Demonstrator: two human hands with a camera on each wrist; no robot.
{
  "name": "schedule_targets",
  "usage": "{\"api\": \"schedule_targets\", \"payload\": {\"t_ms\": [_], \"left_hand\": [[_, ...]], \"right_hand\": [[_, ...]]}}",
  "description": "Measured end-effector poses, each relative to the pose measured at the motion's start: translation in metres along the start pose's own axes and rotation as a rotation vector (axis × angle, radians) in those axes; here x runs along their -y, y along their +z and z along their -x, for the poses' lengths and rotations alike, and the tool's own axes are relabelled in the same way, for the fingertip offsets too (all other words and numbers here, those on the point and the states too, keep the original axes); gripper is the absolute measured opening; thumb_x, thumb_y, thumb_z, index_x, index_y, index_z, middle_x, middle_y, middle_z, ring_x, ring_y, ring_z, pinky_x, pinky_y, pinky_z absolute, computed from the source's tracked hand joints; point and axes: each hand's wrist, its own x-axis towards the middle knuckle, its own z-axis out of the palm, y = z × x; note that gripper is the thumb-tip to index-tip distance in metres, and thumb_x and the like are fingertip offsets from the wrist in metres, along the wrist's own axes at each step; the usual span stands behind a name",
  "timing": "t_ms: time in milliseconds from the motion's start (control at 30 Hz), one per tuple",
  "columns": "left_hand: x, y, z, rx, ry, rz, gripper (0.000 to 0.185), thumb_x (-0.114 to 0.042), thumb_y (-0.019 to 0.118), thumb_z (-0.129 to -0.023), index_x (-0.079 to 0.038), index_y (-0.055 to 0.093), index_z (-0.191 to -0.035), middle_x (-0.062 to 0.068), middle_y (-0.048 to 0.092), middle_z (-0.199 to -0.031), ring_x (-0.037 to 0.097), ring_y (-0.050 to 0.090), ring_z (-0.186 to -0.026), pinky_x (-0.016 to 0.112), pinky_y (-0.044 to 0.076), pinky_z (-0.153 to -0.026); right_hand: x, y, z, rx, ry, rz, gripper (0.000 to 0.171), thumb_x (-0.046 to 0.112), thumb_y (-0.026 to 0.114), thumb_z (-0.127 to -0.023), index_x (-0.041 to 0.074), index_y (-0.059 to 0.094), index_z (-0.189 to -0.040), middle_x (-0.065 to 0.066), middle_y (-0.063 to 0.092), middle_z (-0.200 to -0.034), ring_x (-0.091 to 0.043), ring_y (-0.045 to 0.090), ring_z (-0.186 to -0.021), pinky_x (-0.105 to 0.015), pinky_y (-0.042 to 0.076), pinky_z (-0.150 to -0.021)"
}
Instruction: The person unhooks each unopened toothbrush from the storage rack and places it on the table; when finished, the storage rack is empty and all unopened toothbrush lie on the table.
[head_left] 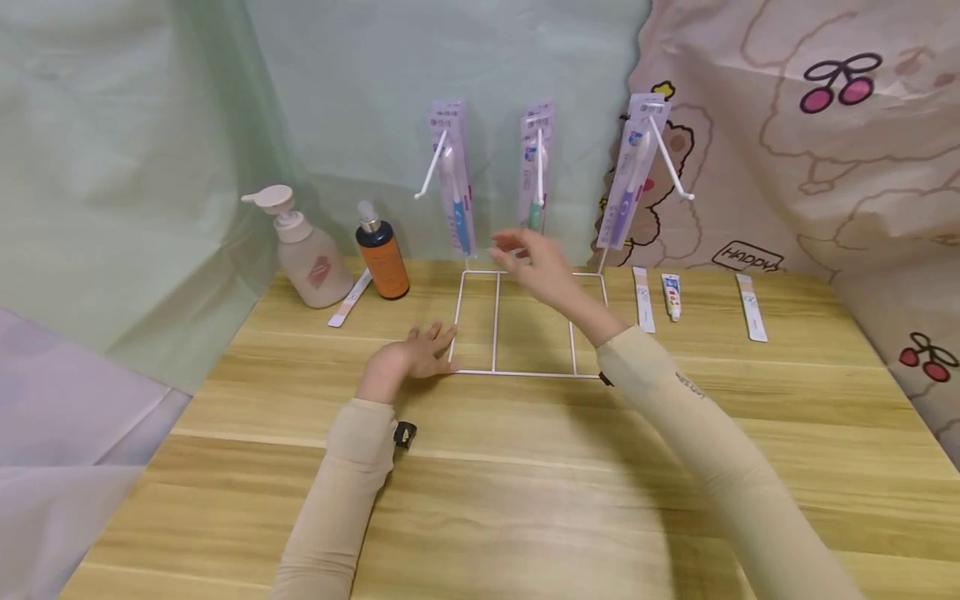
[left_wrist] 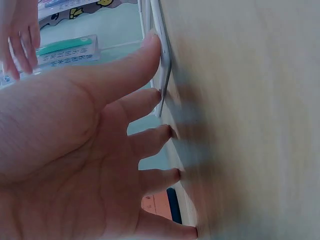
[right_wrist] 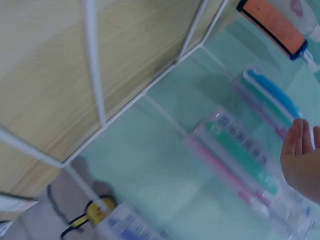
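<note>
A white wire rack [head_left: 525, 374] stands on the table, its hooks bearing packaged toothbrushes: a blue one [head_left: 460, 218] at left, a green one [head_left: 529, 179] in the middle and a purple one [head_left: 624, 204] at right. My left hand [head_left: 412, 354] rests at the left front corner of the rack's base, fingers spread; in the left wrist view its thumb [left_wrist: 145, 55] touches the white wire. Raised above the base, my right hand [head_left: 542, 268] is in front of the middle toothbrush's lower end, fingers loosely bent around nothing. It appears at the right wrist view's edge.
Left of the rack stand a white pump bottle [head_left: 311, 262] and an orange bottle [head_left: 384, 265], with a narrow packet [head_left: 350, 298] between them. To the right lie a toothpaste tube [head_left: 672, 296] and two more packets, one [head_left: 643, 300] beside the rack. Cloth hangs behind the table.
</note>
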Motion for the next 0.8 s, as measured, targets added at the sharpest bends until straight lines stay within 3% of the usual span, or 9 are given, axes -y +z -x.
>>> {"api": "schedule_targets", "payload": {"t_ms": [167, 267, 400, 567, 800], "left_hand": [[-0.001, 0.001, 0.000, -0.009, -0.021, -0.001, 0.071, -0.041, 0.045, -0.097, -0.010, 0.010, -0.151, 0.023, 0.003, -0.154, 0.055, 0.003, -0.135, 0.068, 0.013, -0.105], [-0.002, 0.001, 0.000, -0.024, -0.025, 0.004, 0.072, -0.041, 0.048, -0.095, -0.011, 0.012, -0.151, 0.023, 0.004, -0.154, 0.055, 0.004, -0.135, 0.068, 0.015, -0.105], [-0.003, 0.001, 0.000, -0.039, -0.025, 0.024, 0.074, -0.040, 0.053, -0.093, -0.011, 0.015, -0.150, 0.022, 0.006, -0.154, 0.054, 0.005, -0.135, 0.066, 0.016, -0.105], [0.001, 0.002, 0.000, -0.044, -0.042, 0.056, 0.076, -0.041, 0.056, -0.091, -0.013, 0.016, -0.150, 0.020, 0.006, -0.155, 0.053, 0.005, -0.135, 0.066, 0.016, -0.106], [0.006, 0.002, -0.002, -0.055, -0.026, 0.065, 0.076, -0.041, 0.056, -0.091, -0.013, 0.018, -0.150, 0.020, 0.006, -0.154, 0.054, 0.006, -0.135, 0.066, 0.015, -0.106]], "right_hand": [[0.008, 0.021, -0.022, -0.038, -0.015, -0.019, 0.048, 0.021, 0.060, -0.092, 0.000, 0.045, -0.132, -0.019, 0.058, -0.120, -0.027, 0.057, -0.108, -0.035, 0.049, -0.091], [0.012, 0.028, -0.032, -0.063, 0.034, -0.045, 0.051, 0.023, 0.059, -0.092, 0.002, 0.042, -0.135, -0.018, 0.057, -0.120, -0.026, 0.058, -0.106, -0.031, 0.050, -0.089], [0.015, 0.034, -0.043, -0.095, 0.071, 0.002, 0.056, 0.026, 0.063, -0.089, 0.004, 0.042, -0.136, -0.016, 0.058, -0.120, -0.027, 0.058, -0.107, -0.031, 0.048, -0.090], [0.016, 0.041, -0.054, -0.127, 0.100, 0.034, 0.053, 0.029, 0.068, -0.085, 0.004, 0.050, -0.128, -0.011, 0.062, -0.116, -0.021, 0.058, -0.105, -0.026, 0.046, -0.091], [0.015, 0.048, -0.064, -0.121, 0.133, -0.036, 0.037, 0.026, 0.066, -0.088, 0.002, 0.056, -0.114, -0.010, 0.065, -0.100, -0.017, 0.062, -0.087, -0.023, 0.052, -0.076]]}}
